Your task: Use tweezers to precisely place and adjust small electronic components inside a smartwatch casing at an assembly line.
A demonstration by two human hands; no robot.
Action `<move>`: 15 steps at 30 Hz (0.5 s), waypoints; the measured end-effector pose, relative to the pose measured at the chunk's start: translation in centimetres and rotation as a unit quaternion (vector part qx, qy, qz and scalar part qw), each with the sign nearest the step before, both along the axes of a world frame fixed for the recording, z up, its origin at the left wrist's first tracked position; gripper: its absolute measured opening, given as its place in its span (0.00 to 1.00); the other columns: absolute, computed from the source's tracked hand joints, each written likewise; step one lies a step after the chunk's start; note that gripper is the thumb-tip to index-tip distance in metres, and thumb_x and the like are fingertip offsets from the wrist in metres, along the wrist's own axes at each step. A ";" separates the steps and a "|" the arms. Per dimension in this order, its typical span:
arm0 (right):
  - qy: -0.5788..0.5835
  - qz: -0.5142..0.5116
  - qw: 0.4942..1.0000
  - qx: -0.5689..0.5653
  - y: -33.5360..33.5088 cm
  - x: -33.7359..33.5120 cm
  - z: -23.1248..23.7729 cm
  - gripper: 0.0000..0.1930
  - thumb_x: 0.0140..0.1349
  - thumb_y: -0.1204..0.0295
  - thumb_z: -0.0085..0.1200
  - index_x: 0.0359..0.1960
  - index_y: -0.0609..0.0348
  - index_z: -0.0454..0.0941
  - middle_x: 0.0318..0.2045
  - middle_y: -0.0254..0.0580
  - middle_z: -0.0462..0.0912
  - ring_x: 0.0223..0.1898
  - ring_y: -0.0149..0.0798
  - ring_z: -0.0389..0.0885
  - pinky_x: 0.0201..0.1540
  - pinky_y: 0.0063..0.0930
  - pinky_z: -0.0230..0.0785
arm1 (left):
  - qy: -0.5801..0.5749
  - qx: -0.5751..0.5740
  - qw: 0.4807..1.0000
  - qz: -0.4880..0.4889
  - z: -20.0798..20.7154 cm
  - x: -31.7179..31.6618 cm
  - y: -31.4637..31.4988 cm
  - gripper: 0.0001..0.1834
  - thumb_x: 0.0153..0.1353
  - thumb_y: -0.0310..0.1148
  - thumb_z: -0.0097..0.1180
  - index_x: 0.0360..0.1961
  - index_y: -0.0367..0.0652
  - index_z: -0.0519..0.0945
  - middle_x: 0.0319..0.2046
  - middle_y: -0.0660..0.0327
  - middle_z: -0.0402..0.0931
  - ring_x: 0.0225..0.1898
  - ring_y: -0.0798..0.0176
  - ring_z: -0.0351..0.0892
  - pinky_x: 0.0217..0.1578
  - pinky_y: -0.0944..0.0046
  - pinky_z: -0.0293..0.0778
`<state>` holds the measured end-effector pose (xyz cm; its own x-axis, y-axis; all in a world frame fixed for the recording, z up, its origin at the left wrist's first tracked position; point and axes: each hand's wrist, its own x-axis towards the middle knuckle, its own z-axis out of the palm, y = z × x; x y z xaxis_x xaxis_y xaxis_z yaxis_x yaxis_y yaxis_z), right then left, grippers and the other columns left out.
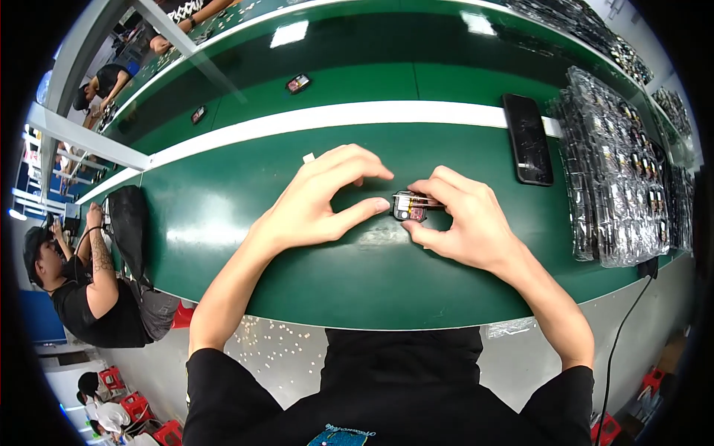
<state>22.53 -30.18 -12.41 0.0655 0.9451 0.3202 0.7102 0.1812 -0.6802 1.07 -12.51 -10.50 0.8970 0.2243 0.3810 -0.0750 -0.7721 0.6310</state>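
A small dark-cased electronic module (pixel 410 207) with its inner parts exposed is held just above the green worktable (pixel 223 193). My right hand (pixel 470 217) grips it between the thumb and fingers at its right side. Thin pale lines cross the module's upper part near those fingers; I cannot make out what they are. To the left, my left hand (pixel 327 199) is open, its thumb and index finger spread apart in a curve. The left thumb tip points at the module, with a narrow gap between them. A small white scrap (pixel 309 157) lies beyond my left hand.
A black phone (pixel 528 140) lies at the right, beside stacked clear plastic trays (pixel 613 171) filled with parts. Past a white rail (pixel 357 113), two similar modules (pixel 297 83) (pixel 198 114) rest on a green surface. A co-worker (pixel 97 290) sits at the left near a black bag (pixel 129 230).
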 end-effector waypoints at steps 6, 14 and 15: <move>-0.023 -0.049 0.998 0.040 -6.0 1.7 4.4 0.22 0.55 0.73 0.80 0.51 0.62 0.86 0.37 0.40 0.84 0.33 0.41 0.89 0.35 0.33 0.82 | -0.250 0.136 0.955 -0.087 11.7 -2.3 -6.5 0.26 0.83 0.60 0.54 0.49 0.47 0.85 0.38 0.63 0.81 0.29 0.65 0.76 0.35 0.58 0.67; -0.076 -0.266 0.956 0.100 -13.6 6.8 9.5 0.25 0.50 0.78 0.80 0.52 0.63 0.89 0.32 0.27 0.73 0.24 0.17 0.57 0.26 0.16 0.45 | -0.142 0.111 0.979 -0.097 18.4 -3.5 -10.9 0.16 0.79 0.47 0.59 0.62 0.58 0.82 0.48 0.69 0.77 0.40 0.61 0.76 0.40 0.54 0.73; -0.008 -0.301 0.950 0.087 -14.8 6.8 9.9 0.24 0.54 0.81 0.79 0.54 0.65 0.87 0.33 0.24 0.72 0.25 0.16 0.57 0.28 0.15 0.45 | -0.146 0.110 0.978 -0.100 18.6 -3.2 -11.2 0.16 0.79 0.47 0.59 0.62 0.58 0.82 0.48 0.69 0.77 0.40 0.61 0.76 0.40 0.54 0.73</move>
